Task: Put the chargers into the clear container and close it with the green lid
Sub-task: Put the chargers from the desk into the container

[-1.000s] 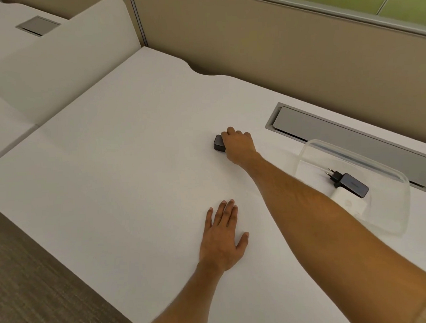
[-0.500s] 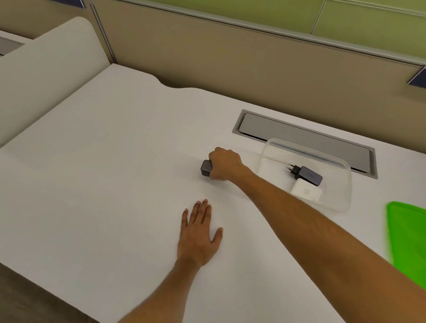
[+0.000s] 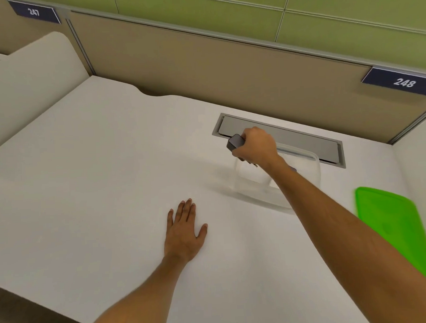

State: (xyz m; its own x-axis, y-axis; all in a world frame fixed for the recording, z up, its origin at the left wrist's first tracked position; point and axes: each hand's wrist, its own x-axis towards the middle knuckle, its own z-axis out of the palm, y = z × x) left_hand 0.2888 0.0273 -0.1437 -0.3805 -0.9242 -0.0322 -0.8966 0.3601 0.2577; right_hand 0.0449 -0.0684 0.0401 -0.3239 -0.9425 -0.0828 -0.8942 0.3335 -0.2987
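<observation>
Right hand (image 3: pixel 256 147) gripping small dark grey charger (image 3: pixel 235 142), blocky with round corners, holding it above clear container (image 3: pixel 310 171) near worktop (image 3: pixel 97 166) back edge. Left hand (image 3: pixel 183 232) lying flat, holding nothing. Green lid (image 3: pixel 395 229) lying by right edge.

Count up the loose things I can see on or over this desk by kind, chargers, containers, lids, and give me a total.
Chargers: 1 in plain view, the dark charger held in the right hand; any in the container are hidden by the arm
Containers: 1
Lids: 1
Total: 3
</observation>
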